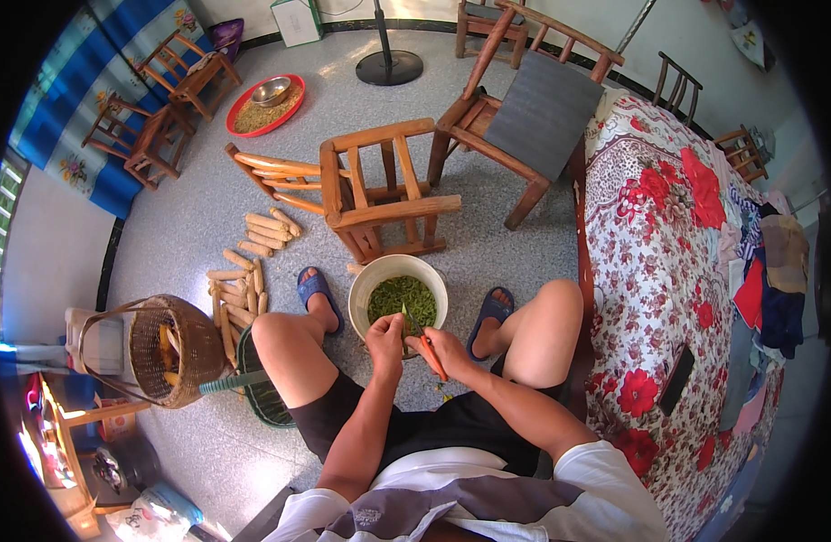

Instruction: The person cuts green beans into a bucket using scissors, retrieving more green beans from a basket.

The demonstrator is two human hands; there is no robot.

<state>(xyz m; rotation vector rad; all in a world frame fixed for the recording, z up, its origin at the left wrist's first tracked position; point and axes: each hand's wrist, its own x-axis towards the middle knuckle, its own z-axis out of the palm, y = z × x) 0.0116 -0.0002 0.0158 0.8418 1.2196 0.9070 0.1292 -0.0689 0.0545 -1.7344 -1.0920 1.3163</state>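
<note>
A white bucket (358, 293) stands on the floor between my feet, holding many small cut green plant pieces (398, 296). Over its near rim, my left hand (386, 339) pinches a thin green stalk or pod (406, 320) between thumb and fingers. Beside it on the right, my right hand (449, 353) grips orange-handled scissors or snips (433, 358). Their blades point away from me, close to the green piece. Whether the blades touch it is too small to tell.
A tipped wooden chair (395, 218) lies beyond the bucket. Bare corncobs (242, 291), a wicker basket (185, 315) and a green basket (261, 400) are on the left. A bed with a floral cover (649, 271) stands on the right, near a cushioned chair (541, 112).
</note>
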